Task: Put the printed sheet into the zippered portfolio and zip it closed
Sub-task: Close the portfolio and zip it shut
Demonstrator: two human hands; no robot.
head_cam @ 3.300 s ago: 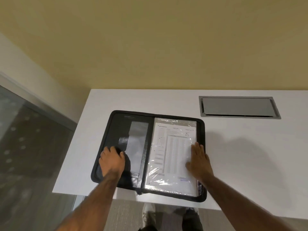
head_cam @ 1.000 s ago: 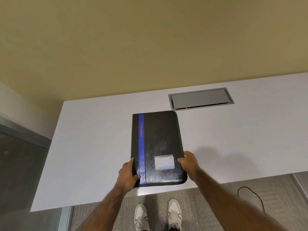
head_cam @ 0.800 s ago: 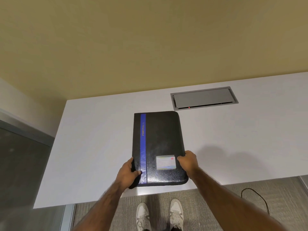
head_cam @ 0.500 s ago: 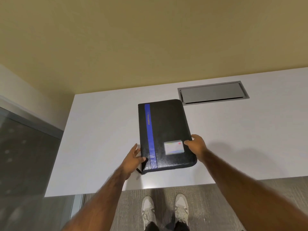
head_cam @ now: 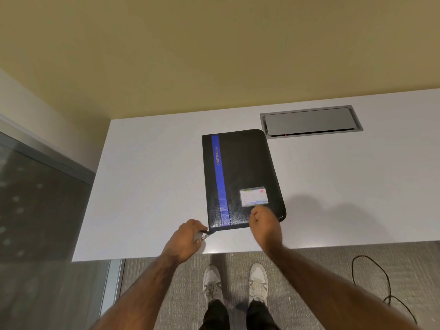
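Observation:
The black zippered portfolio (head_cam: 245, 172) lies closed on the white table (head_cam: 147, 177), with a blue stripe down its cover and a small label card (head_cam: 253, 196) near its front right. The printed sheet is hidden inside it. My left hand (head_cam: 184, 241) pinches the metal zipper pull (head_cam: 205, 235) at the portfolio's front left corner. My right hand (head_cam: 264, 226) sits on the portfolio's front edge with its fingers curled; whether it grips the cover edge I cannot tell.
A grey recessed cable hatch (head_cam: 310, 122) sits in the table behind and right of the portfolio. The table's front edge runs just below my hands. A black cable (head_cam: 378, 279) loops on the carpet at right. A glass partition (head_cam: 40, 210) stands at left.
The open portfolio with the sheet was folded closed. Since half a second ago my left hand has taken the zipper pull at the front left corner, and my right hand shifted to the front edge.

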